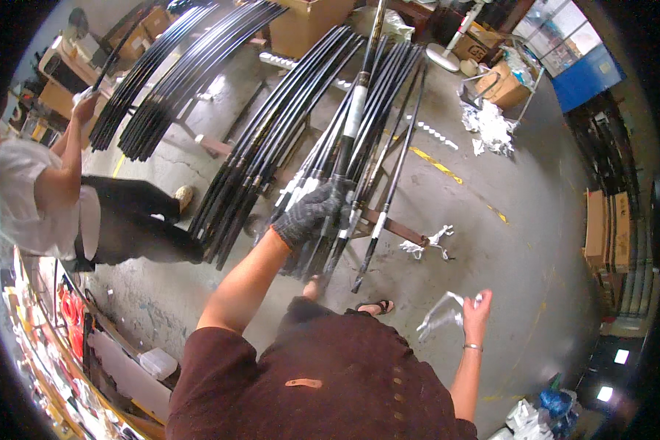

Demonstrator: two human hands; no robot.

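My left hand point(309, 213), in a dark grey knit glove, is closed around a long black pole point(346, 158) that slants up and away from me. A white band point(356, 111) wraps the pole above the glove. Out to the right, my bare right hand point(477, 312) pinches a crumpled strip of clear plastic film point(445, 314), which hangs off to its left over the floor. Many similar poles point(264, 147) lie side by side on a low metal rack point(396, 226) beyond and beneath my left hand; some carry white bands. The lower end of the held pole is blurred.
At the left, another person point(33, 194) holds a dark pole near more bundled poles point(176, 88). White scraps point(431, 244) lie on the floor by the rack, with a bigger heap point(489, 126) farther right. Cardboard boxes point(504, 84) stand behind; a cluttered bench point(125, 374) borders the lower left.
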